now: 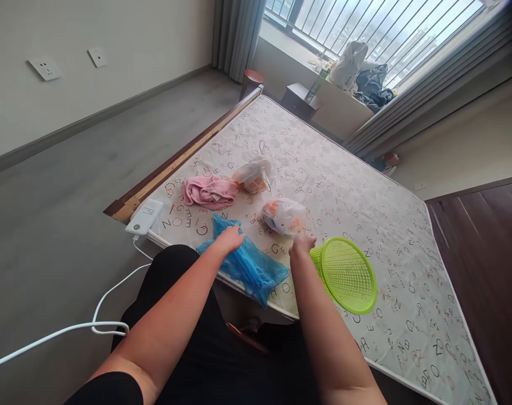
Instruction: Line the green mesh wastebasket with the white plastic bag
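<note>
My left hand (230, 239) is closed on a crumpled blue plastic bag (256, 267) at the near edge of the mattress (399, 247). Further right, my right hand (302, 243) has its fingers curled; its grip is too small to make out. Right behind that hand lies a filled, translucent white plastic bag (286, 216) with orange print. On the other side, close to the same hand, a lime green mesh basket (349, 275) rests on its side, mouth toward me.
A pink cloth (209, 192) and another printed plastic bag (254, 174) lie further back. At the left mattress corner sits a white power bank (144, 217) with a white cable (108, 292). Beyond are a dark nightstand (300, 101), a bin (251, 81) and a windowsill bag (349, 64).
</note>
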`<state>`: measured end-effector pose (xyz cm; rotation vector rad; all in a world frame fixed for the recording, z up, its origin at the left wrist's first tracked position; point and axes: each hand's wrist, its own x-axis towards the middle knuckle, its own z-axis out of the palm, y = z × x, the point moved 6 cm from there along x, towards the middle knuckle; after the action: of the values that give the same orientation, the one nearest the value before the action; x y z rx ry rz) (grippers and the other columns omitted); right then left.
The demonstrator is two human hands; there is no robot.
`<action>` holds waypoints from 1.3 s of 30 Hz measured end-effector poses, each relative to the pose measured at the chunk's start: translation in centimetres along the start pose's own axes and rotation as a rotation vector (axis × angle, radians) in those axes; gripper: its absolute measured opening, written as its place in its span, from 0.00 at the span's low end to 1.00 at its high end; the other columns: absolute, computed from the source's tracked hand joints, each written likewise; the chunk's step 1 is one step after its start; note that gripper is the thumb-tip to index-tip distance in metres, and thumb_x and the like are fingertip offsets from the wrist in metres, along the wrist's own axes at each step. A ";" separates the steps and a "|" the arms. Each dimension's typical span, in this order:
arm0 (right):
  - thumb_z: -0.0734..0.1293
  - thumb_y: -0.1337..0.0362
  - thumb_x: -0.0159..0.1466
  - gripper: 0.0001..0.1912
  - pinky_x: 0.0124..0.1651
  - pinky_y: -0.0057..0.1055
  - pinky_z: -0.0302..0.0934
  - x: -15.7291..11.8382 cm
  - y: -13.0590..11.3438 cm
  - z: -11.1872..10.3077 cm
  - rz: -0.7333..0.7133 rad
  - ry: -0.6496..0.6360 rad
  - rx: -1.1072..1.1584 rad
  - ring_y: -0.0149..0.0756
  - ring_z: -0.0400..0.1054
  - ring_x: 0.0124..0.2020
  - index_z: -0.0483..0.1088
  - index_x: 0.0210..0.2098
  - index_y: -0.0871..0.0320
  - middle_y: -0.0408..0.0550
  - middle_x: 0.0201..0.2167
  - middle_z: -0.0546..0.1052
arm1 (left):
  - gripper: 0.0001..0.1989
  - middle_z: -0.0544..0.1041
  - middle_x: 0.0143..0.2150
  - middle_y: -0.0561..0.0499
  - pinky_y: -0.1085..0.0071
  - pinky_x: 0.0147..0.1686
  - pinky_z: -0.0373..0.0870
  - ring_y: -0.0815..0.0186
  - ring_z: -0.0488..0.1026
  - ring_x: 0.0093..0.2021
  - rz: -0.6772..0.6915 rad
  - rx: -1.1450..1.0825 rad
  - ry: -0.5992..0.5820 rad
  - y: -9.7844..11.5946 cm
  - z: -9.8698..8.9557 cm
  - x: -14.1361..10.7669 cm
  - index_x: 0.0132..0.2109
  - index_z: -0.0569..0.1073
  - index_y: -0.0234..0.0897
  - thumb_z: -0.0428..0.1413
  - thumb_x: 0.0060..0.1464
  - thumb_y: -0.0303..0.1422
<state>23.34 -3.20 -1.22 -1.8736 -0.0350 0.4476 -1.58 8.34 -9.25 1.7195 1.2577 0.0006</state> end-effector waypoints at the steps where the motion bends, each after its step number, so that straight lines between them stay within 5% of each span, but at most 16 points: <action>1: 0.65 0.66 0.61 0.23 0.66 0.42 0.62 0.3 -1.1 0.9 -0.079 0.019 -0.034 0.43 0.61 0.67 0.66 0.56 0.56 0.56 0.62 0.69 | 0.26 0.69 0.67 0.32 0.59 0.63 0.62 0.47 0.67 0.67 0.007 0.010 -0.001 0.2 0.0 -0.1 0.62 0.71 0.34 0.55 0.61 0.42; 3: 0.63 0.68 0.60 0.22 0.73 0.45 0.49 0.5 -4.0 4.3 -0.305 -0.059 -0.152 0.42 0.53 0.71 0.69 0.54 0.57 0.55 0.67 0.63 | 0.26 0.69 0.67 0.31 0.58 0.64 0.61 0.47 0.66 0.68 0.020 0.026 0.004 0.5 -0.1 -0.2 0.63 0.71 0.35 0.54 0.62 0.42; 5: 0.64 0.69 0.60 0.17 0.75 0.49 0.39 0.0 -6.3 9.8 -0.503 -0.301 -0.370 0.48 0.46 0.74 0.74 0.48 0.59 0.57 0.71 0.57 | 0.26 0.68 0.67 0.30 0.57 0.64 0.61 0.46 0.66 0.68 0.024 0.038 0.010 0.7 -0.3 -0.3 0.63 0.70 0.34 0.53 0.63 0.42; 9: 0.66 0.70 0.59 0.18 0.75 0.51 0.34 -0.4 -8.4 18.2 -0.575 -0.582 -0.615 0.51 0.42 0.75 0.76 0.49 0.60 0.54 0.72 0.57 | 0.24 0.69 0.66 0.30 0.54 0.62 0.62 0.45 0.67 0.66 0.032 0.042 0.027 0.8 -0.4 -0.3 0.61 0.71 0.35 0.54 0.62 0.41; 13: 0.66 0.69 0.61 0.21 0.69 0.46 0.52 -0.5 -9.1 21.7 -0.481 -0.757 -0.529 0.48 0.62 0.64 0.75 0.53 0.65 0.57 0.59 0.75 | 0.23 0.70 0.65 0.31 0.53 0.62 0.61 0.44 0.67 0.65 0.042 0.010 0.050 1.0 -0.4 -0.3 0.60 0.72 0.35 0.55 0.62 0.40; 17: 0.64 0.67 0.63 0.25 0.60 0.43 0.62 -1.2 -9.5 21.8 -0.436 -0.782 -0.390 0.39 0.71 0.52 0.71 0.59 0.64 0.55 0.54 0.78 | 0.20 0.72 0.63 0.33 0.56 0.62 0.62 0.47 0.69 0.63 0.079 -0.084 0.130 2.0 -0.9 -0.3 0.59 0.73 0.34 0.54 0.63 0.37; 22: 0.68 0.67 0.61 0.23 0.57 0.39 0.67 -4.4 -10.7 18.3 -0.351 -0.804 0.018 0.35 0.74 0.49 0.74 0.56 0.62 0.53 0.52 0.80 | 0.14 0.76 0.57 0.37 0.58 0.62 0.63 0.52 0.71 0.60 0.206 -0.390 0.393 4.0 -3.7 -1.2 0.53 0.75 0.34 0.53 0.64 0.34; 27: 0.67 0.65 0.65 0.17 0.59 0.43 0.69 -10.8 -12.6 9.1 -0.467 -0.794 0.187 0.40 0.72 0.60 0.77 0.53 0.52 0.47 0.55 0.78 | 0.14 0.77 0.44 0.44 0.61 0.51 0.69 0.57 0.74 0.48 0.281 -0.709 0.613 5.0 -6.2 -3.5 0.50 0.72 0.38 0.51 0.67 0.41; 35: 0.70 0.66 0.61 0.10 0.63 0.55 0.66 -16.5 -11.7 -4.5 -0.587 -0.545 0.218 0.46 0.75 0.56 0.82 0.41 0.52 0.46 0.47 0.82 | 0.19 0.72 0.33 0.52 0.66 0.38 0.69 0.65 0.72 0.33 0.521 -0.990 0.516 9.6 -3.4 -7.4 0.57 0.65 0.43 0.48 0.69 0.49; 39: 0.71 0.70 0.58 0.09 0.64 0.55 0.66 -17.2 -12.3 -8.7 -0.631 -0.488 0.211 0.45 0.76 0.54 0.82 0.35 0.52 0.45 0.43 0.83 | 0.25 0.75 0.44 0.46 0.61 0.47 0.71 0.61 0.75 0.45 0.412 -0.982 0.610 11.1 -1.7 -11.2 0.67 0.54 0.43 0.50 0.69 0.43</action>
<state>12.59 -10.93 17.41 -1.4106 -0.8469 0.4315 0.42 1.36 4.90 1.0638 0.9943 1.2518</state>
